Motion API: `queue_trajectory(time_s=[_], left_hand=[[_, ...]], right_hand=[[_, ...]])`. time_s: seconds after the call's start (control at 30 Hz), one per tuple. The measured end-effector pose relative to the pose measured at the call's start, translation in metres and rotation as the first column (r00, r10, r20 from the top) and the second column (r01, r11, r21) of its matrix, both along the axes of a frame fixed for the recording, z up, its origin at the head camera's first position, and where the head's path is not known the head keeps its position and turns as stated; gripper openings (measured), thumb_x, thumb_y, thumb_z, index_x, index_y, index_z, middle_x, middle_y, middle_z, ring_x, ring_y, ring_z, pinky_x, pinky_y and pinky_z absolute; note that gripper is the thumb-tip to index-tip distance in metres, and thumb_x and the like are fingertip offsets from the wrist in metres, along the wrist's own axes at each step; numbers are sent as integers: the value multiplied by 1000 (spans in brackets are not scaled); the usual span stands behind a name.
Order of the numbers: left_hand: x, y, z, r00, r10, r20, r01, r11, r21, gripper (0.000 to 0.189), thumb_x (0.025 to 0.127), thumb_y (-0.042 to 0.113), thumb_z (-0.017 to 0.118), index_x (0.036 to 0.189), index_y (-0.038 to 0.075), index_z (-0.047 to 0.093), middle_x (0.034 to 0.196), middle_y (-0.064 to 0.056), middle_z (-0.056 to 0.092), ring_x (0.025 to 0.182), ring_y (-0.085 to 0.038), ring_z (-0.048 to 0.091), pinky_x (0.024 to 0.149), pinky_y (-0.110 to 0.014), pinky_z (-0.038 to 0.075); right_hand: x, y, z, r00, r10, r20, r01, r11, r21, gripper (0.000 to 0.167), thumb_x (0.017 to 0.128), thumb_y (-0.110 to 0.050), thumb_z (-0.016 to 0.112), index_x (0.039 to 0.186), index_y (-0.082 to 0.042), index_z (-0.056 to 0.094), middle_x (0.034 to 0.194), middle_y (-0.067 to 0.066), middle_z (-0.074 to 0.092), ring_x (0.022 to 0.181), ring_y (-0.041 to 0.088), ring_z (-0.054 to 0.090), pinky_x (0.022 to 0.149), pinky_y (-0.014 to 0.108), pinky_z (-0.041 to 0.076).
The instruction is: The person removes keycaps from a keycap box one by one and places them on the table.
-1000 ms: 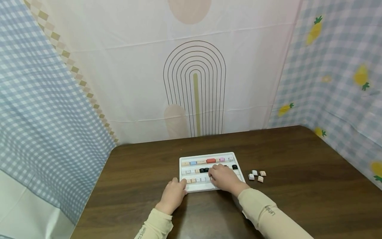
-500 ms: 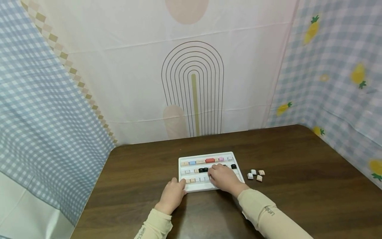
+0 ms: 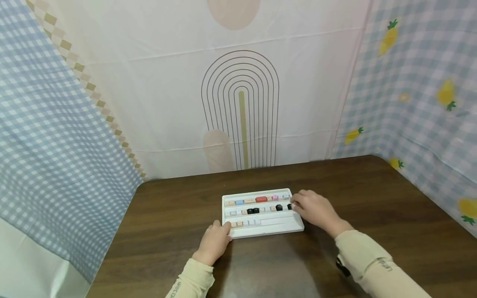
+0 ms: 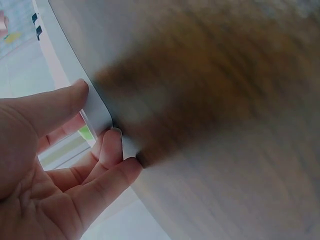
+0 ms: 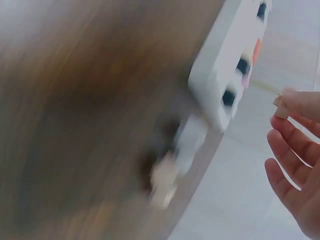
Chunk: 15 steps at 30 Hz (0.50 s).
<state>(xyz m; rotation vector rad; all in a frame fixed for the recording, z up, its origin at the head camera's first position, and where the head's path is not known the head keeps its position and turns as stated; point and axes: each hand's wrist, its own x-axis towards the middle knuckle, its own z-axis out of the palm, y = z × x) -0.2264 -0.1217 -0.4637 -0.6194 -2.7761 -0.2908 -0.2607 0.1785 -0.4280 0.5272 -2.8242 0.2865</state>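
Observation:
A white tray (image 3: 281, 227) with rows of keycaps lies on the brown table. My left hand (image 3: 213, 243) holds its near left corner; in the left wrist view the thumb is on top and other fingers lie against the side. My right hand (image 3: 316, 210) is at the tray's right edge. In the right wrist view it pinches a small beige keycap (image 5: 282, 111) between thumb and index finger, the other fingers loosely bent. Black keycaps (image 3: 253, 211) and a wide red keycap (image 3: 261, 199) sit among pale ones in the tray. The front row's right part is bare.
Loose keycaps (image 5: 164, 175), pale and blurred, lie on the table beside the tray in the right wrist view; my right hand and arm hide them in the head view. Fabric curtains (image 3: 167, 103) hang behind the table (image 3: 179, 207) and at its sides.
My right hand has moved from over the middle of the tray to its right edge, uncovering more of the middle and front rows. My left hand has stayed at the corner.

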Motion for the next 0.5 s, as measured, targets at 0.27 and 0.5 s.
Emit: queue_trajectory(time_s=[0.27,0.5], left_hand=[[-1,-2,3,1000,-14,20,14,1000,6,28,70,12,76,73,8,48,65,-9,47,57,-26,52,51,-35,42],[-1,-1,3,1000,-19,22,19,1000,5,28,70,12,76,73,8,48,64,-9,47,57,-25,51,51,-34,41]], right_hand=[[14,60,-1,985,-106,133,107,994,1,7,85,-19,63,89,-14,64,83,-1,60,72,13,54,57,34,44],[28,79,-15,958,-141,248,134,990,47,4,85,-17,63,87,-15,60,81,-2,57,65,10,49,55,31,41]])
